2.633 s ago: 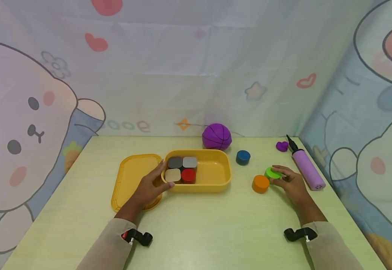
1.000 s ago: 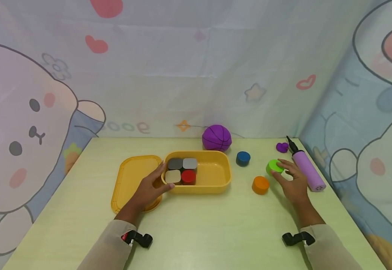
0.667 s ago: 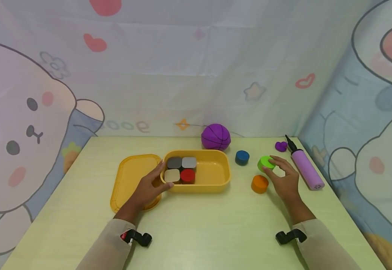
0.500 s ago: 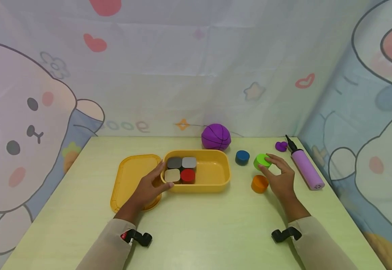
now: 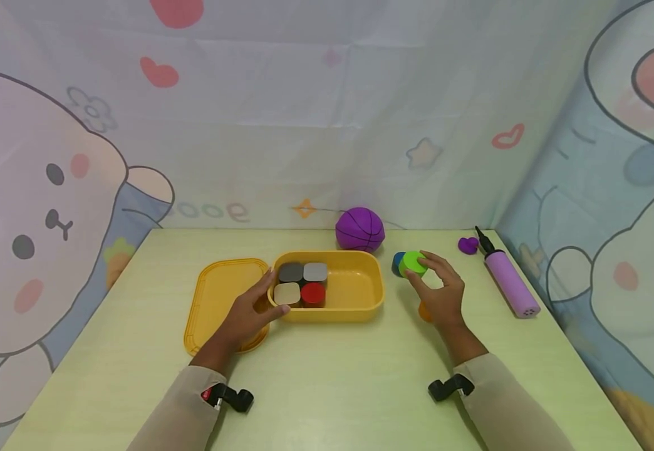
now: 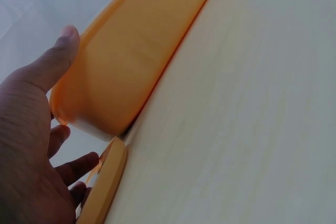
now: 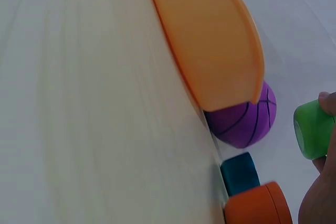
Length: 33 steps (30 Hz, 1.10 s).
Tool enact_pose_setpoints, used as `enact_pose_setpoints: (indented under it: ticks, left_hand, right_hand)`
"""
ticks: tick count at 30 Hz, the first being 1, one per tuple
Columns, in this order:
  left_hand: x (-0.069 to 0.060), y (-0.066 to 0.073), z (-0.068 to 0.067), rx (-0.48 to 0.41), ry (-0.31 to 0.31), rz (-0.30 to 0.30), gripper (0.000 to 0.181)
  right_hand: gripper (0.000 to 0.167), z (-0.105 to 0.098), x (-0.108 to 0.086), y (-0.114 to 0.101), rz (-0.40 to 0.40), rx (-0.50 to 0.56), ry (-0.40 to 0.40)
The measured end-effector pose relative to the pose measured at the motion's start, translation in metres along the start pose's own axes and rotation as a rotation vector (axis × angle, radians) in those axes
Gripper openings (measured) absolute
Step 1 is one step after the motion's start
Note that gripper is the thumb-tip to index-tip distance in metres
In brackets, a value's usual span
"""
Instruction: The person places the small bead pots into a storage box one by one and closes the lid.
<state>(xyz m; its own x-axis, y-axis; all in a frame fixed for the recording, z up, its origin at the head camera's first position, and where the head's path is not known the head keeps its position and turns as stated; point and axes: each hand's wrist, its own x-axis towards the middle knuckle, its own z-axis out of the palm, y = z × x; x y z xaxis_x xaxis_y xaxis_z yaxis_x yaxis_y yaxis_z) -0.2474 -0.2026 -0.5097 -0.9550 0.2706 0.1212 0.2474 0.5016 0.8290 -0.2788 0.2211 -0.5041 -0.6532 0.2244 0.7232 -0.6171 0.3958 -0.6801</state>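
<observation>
My right hand (image 5: 441,294) pinches a small green cylinder (image 5: 411,263) between thumb and fingers. It is lifted off the table and partly covers a blue cylinder (image 5: 398,263) behind it. In the right wrist view the green cylinder (image 7: 312,127) shows at the right edge. An orange cylinder (image 5: 425,312) stands on the table, mostly hidden by the right hand. My left hand (image 5: 248,316) holds the left end of a yellow box (image 5: 355,315), thumb at the front rim. Inside the box's left half sit dark grey (image 5: 290,272), light grey (image 5: 316,272), beige (image 5: 287,293) and red (image 5: 313,293) pieces.
A yellow lid (image 5: 220,294) lies flat left of the box, partly under the left hand. Behind the box sits a purple ball (image 5: 359,229). A purple hand pump (image 5: 512,283) and a small purple piece (image 5: 468,245) lie at the right.
My right hand has lifted the green cylinder and carried it left, past the orange one and in front of the blue one. My left hand has stayed on the box.
</observation>
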Motion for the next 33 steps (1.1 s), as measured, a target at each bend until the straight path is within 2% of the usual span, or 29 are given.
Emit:
enact_pose_setpoints:
  ticks: [4,10,17,20,25,30,33]
  left_hand:
    - [0.0,-0.003,0.0,-0.002,0.001,0.005,0.096]
    - [0.001,-0.006,-0.002,0.028,0.015,0.02,0.095]
    - [0.001,-0.004,-0.001,0.024,0.002,0.02,0.096]
    - [0.002,-0.004,0.0,0.019,0.005,0.02,0.096]
    - [0.002,-0.002,0.0,0.011,0.006,0.022,0.095]
    - [0.001,-0.003,0.0,0.021,0.006,0.023,0.095]
    - [0.001,-0.004,0.0,0.026,0.004,0.023,0.095]
  right_hand:
    - [0.041,0.014,-0.001,-0.004,-0.062,0.001,-0.004]
    - [0.042,0.033,-0.002,-0.017,-0.047,0.02,-0.053]
    - [0.044,0.049,-0.004,-0.018,-0.08,-0.006,-0.104]
    - [0.046,0.054,-0.005,-0.022,-0.061,-0.011,-0.155]
    - [0.046,0.059,-0.007,-0.029,0.037,-0.047,-0.264]
    - [0.042,0.066,-0.008,-0.032,0.024,-0.089,-0.318]
    - [0.042,0.07,-0.009,-0.035,0.042,-0.128,-0.354]
